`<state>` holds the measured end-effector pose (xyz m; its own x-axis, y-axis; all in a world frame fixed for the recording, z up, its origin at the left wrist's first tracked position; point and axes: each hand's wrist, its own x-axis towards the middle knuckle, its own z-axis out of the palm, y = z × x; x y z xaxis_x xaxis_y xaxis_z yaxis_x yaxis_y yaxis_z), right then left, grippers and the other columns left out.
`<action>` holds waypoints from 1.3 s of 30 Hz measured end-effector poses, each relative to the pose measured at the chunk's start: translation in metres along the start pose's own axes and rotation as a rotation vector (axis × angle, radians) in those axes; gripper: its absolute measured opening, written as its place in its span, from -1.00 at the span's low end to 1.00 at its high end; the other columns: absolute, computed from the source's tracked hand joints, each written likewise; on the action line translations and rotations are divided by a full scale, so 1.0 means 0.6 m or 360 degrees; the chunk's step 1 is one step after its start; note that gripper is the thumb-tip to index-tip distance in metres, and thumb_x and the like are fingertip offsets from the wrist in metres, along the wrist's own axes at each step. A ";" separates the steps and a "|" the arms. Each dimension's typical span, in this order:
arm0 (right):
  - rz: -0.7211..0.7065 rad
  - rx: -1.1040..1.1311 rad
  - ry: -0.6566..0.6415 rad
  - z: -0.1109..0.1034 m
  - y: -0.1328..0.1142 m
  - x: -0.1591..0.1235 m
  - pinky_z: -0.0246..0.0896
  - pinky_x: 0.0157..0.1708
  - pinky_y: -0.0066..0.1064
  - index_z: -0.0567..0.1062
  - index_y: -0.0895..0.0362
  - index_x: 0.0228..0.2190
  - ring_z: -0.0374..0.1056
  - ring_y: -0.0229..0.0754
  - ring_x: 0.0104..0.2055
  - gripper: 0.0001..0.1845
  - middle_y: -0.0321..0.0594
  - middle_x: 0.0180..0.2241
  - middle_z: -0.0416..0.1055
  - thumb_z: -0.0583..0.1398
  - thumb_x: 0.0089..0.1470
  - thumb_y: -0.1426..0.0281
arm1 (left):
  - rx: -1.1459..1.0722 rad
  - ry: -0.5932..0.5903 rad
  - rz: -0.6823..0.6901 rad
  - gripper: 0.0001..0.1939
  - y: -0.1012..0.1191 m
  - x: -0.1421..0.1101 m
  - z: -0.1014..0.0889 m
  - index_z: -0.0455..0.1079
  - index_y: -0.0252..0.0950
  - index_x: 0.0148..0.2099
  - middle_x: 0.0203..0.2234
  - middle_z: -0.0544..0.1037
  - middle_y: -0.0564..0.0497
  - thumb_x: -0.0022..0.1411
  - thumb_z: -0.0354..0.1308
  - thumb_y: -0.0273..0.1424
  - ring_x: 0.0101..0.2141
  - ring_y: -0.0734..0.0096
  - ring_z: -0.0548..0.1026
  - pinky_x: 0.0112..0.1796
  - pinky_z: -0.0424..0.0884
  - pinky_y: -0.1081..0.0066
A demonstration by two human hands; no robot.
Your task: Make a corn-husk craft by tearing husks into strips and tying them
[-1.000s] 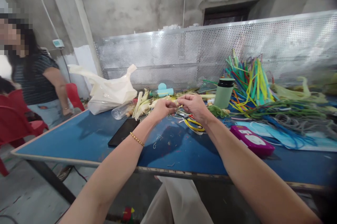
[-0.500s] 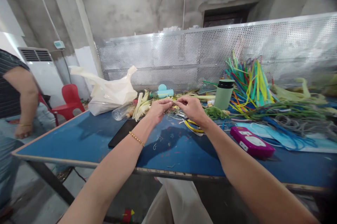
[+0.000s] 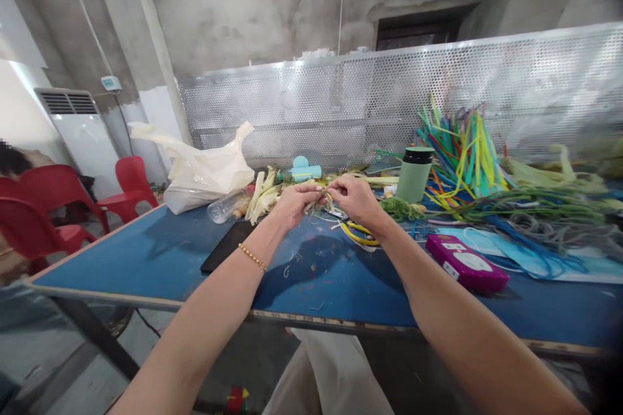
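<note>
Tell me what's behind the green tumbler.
A bundle of colourful strips shows past its right side, with the perforated metal panel farther back. Whatever lies directly behind the tumbler is covered.

There's the free lane, a broad stretch of blue tabletop (image 3: 146, 269) sweeping in from the left and on between the left forearm (image 3: 209, 317) and the right forearm (image 3: 448, 298), with a flat black slab (image 3: 222, 249) lying low across part of it! Beyond the left hand (image 3: 298, 201) it tightens, pale husks (image 3: 263, 197), a clear bottle (image 3: 224, 208) and the bulky white bag (image 3: 209, 171) crowding that side, the perforated metal panel (image 3: 282, 110) walling off the back. Over by the right hand (image 3: 359, 199), yellow loops (image 3: 359, 235) sit near, the green tumbler (image 3: 413, 176) stands upright, and the purple box (image 3: 467, 264) and tangled strands (image 3: 516, 204) clog the right!
</note>
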<state>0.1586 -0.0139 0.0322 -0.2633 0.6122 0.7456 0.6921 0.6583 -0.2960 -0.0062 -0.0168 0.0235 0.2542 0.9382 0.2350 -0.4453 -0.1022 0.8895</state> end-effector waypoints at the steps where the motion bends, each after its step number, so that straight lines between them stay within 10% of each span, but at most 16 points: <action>1: -0.0011 -0.0009 0.0000 0.001 0.000 -0.001 0.11 -0.33 -0.39 0.54 0.17 -0.48 0.29 -0.20 -0.38 -0.82 -0.17 -0.44 0.44 0.17 0.09 0.42 | 0.0010 -0.0017 -0.0009 -0.84 0.000 0.000 -0.001 0.49 -0.45 -0.40 -0.52 0.56 -0.02 -0.09 0.38 -0.64 -0.50 0.53 0.50 -0.36 0.40 0.50; 12: 0.0288 -0.0244 0.0414 0.002 0.013 -0.002 0.13 -0.25 -0.34 0.55 0.18 -0.40 0.29 -0.14 -0.32 -0.83 -0.11 -0.33 0.44 0.23 0.06 0.32 | -0.0188 0.0199 -0.0028 -0.86 -0.003 0.015 -0.013 0.42 -0.42 -0.42 -0.58 0.48 0.03 0.03 0.31 -0.67 -0.53 0.54 0.48 -0.41 0.40 0.50; 17: 0.0312 0.0233 -0.0100 0.008 -0.003 -0.005 -0.07 -0.47 -0.37 0.45 0.16 -0.65 0.14 -0.24 -0.51 -0.54 -0.30 -0.64 0.22 0.13 0.13 0.13 | -0.0206 0.0202 0.0170 -0.83 -0.011 0.019 -0.016 0.43 -0.39 -0.43 -0.58 0.48 0.06 -0.02 0.38 -0.60 -0.49 0.54 0.48 -0.33 0.38 0.48; 24: 0.0368 0.0997 0.0119 0.021 -0.008 -0.005 0.11 -0.41 -0.41 0.55 0.20 -0.46 0.24 -0.25 -0.43 -0.62 -0.25 -0.49 0.42 0.29 -0.06 0.09 | 0.0100 0.0085 0.0238 -0.76 -0.022 0.010 -0.002 0.48 -0.41 -0.39 -0.57 0.53 0.01 -0.10 0.46 -0.47 -0.53 0.53 0.45 -0.41 0.31 0.48; 39: 0.0246 0.0483 0.0161 0.010 -0.002 -0.001 0.03 -0.46 -0.39 0.49 0.19 -0.59 0.19 -0.26 -0.52 -0.69 -0.29 -0.62 0.33 0.19 0.02 0.23 | 0.0334 0.0010 0.0154 -0.84 -0.022 0.007 -0.005 0.51 -0.40 -0.45 -0.61 0.51 -0.02 -0.10 0.41 -0.45 -0.57 0.52 0.39 -0.49 0.20 0.47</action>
<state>0.1538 -0.0121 0.0285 -0.0925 0.6782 0.7290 0.4836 0.6706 -0.5626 -0.0018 -0.0104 0.0116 0.2131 0.9227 0.3213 -0.2790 -0.2577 0.9251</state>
